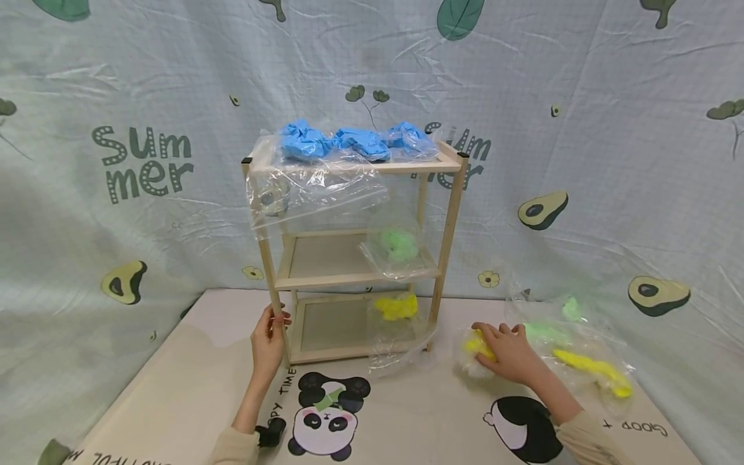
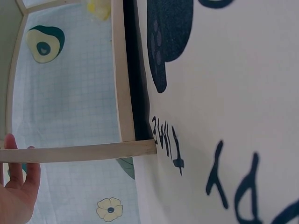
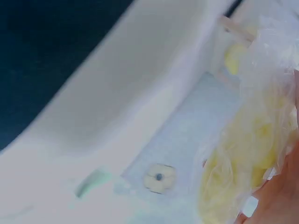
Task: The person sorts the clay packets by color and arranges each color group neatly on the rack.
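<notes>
At the lower left post of a small wooden shelf rack (image 1: 357,281), my left hand (image 1: 269,339) grips the wood, its fingers reaching behind the post (image 2: 79,153) in the left wrist view. My right hand (image 1: 511,354) holds a clear plastic bag with crumpled yellow material (image 1: 478,345) over the table, right of the rack. The right wrist view shows this yellow bag (image 3: 247,154) against the palm. Another yellow bag (image 1: 396,307) lies on the bottom shelf, a green bag (image 1: 400,245) on the middle one. Blue bundles in clear bags (image 1: 360,143) sit along the top.
More clear bags lie right of my right hand, one with yellow material (image 1: 593,369) and one with green (image 1: 546,333). A clear bag's edge (image 1: 325,194) hangs over the top shelf's front. Behind the rack hangs a printed cloth (image 1: 203,239). The printed table cover (image 1: 430,420) spreads in front.
</notes>
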The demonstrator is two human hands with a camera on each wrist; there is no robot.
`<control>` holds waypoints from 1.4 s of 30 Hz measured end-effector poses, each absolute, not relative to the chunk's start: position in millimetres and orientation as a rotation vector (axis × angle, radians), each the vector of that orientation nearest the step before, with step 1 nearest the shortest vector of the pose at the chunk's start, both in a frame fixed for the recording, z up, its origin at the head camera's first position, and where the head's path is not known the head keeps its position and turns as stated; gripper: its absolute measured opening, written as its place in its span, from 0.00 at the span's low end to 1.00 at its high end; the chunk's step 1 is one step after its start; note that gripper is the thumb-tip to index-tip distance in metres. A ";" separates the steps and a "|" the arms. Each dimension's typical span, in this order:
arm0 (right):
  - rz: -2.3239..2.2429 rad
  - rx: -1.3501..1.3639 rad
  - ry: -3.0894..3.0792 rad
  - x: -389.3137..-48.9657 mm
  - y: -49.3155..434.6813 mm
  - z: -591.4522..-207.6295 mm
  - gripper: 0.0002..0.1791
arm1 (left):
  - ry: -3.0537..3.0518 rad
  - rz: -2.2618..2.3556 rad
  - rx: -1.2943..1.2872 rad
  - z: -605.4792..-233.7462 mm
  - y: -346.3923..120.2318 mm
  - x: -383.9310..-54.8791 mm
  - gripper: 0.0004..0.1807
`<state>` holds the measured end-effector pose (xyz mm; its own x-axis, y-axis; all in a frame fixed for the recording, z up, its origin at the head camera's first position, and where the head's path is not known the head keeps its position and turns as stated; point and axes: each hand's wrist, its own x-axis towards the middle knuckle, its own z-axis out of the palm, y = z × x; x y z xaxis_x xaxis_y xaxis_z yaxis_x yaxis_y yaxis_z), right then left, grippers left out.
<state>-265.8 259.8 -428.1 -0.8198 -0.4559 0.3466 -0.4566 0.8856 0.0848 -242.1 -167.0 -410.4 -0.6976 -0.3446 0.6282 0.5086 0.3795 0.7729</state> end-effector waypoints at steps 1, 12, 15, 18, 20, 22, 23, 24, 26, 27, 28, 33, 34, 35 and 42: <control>0.008 0.679 -2.684 -264.2 259.2 -424.2 0.27 | -1.876 -1.410 -0.143 -410.5 -167.1 -242.0 0.11; 0.079 0.811 -2.511 -244.1 243.8 -389.9 0.27 | -1.877 -1.423 -0.138 -410.4 -167.4 -242.0 0.12; 0.061 0.869 -2.440 -239.4 234.1 -384.8 0.28 | -1.882 -1.420 -0.142 -410.4 -168.1 -242.7 0.11; 0.045 0.917 -2.392 -234.6 222.3 -381.4 0.29 | -1.883 -1.416 -0.153 -410.2 -168.8 -243.1 0.11; 0.052 0.951 -2.377 -231.3 213.2 -379.7 0.29 | -1.880 -1.413 -0.158 -410.3 -169.3 -243.1 0.11; 0.056 0.981 -2.368 -228.9 204.1 -378.6 0.28 | -1.878 -1.415 -0.164 -410.5 -169.9 -242.9 0.11; 0.058 0.996 -2.365 -227.9 199.5 -378.0 0.28 | -1.879 -1.416 -0.166 -410.7 -170.2 -242.8 0.11; 0.056 1.008 -2.362 -227.4 194.9 -377.9 0.28 | -1.878 -1.423 -0.168 -411.0 -170.5 -242.7 0.11; 0.052 1.032 -2.361 -227.4 186.0 -378.2 0.28 | -1.879 -1.432 -0.171 -411.3 -171.3 -242.4 0.11; 0.048 1.044 -2.361 -227.7 181.8 -378.5 0.29 | -1.880 -1.433 -0.172 -411.4 -171.7 -242.2 0.12; 0.048 1.058 -2.362 -228.2 177.7 -379.0 0.29 | -1.881 -1.432 -0.174 -411.3 -172.0 -242.0 0.12; 0.039 1.138 -2.338 -231.7 157.2 -381.5 0.31 | -1.880 -1.403 -0.196 -411.3 -172.9 -241.5 0.14; 0.033 1.154 -2.328 -232.7 152.9 -382.0 0.32 | -1.878 -1.398 -0.202 -411.5 -173.1 -241.5 0.15; 0.026 1.166 -2.320 -233.5 148.4 -381.7 0.33 | -1.876 -1.396 -0.207 -411.5 -173.2 -241.6 0.15; -0.104 1.189 -2.343 -238.8 115.3 -373.2 0.40 | -1.876 -1.412 -0.215 -412.1 -175.1 -242.1 0.14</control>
<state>-238.8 115.3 -373.2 -0.4890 -0.7734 0.4034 -0.7348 0.6144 0.2874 -242.1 -175.1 -412.1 -0.6939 -0.2991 0.6551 0.5466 0.3735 0.7495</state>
